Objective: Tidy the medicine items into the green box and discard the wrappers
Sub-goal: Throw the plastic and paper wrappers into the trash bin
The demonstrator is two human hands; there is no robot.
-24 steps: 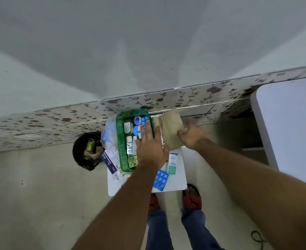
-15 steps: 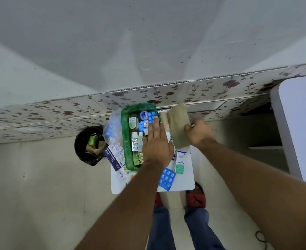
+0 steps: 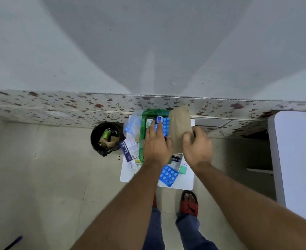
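The green box [image 3: 141,134] stands on a small white table [image 3: 181,184] by the wall, with blue blister packs [image 3: 165,123] and small tubes inside. My left hand [image 3: 156,145] lies flat over the box's contents, fingers spread. My right hand [image 3: 197,147] grips a brown paper bag [image 3: 180,123] that now leans over the box's right side. A blue blister pack [image 3: 168,175], a white tube [image 3: 176,160] and a small green-white carton [image 3: 183,168] lie on the table in front of the box.
A black bin [image 3: 104,138] with brown paper and a green jar stands on the floor to the left. Leaflets [image 3: 129,150] and a clear plastic bag [image 3: 131,125] lie left of the box. A white table [image 3: 298,156] stands at right. My sandalled feet are under the small table.
My right hand has carried the brown bag leftward, closer to my left hand and over the box's right edge. The left hand stays on the box. The view has shifted.
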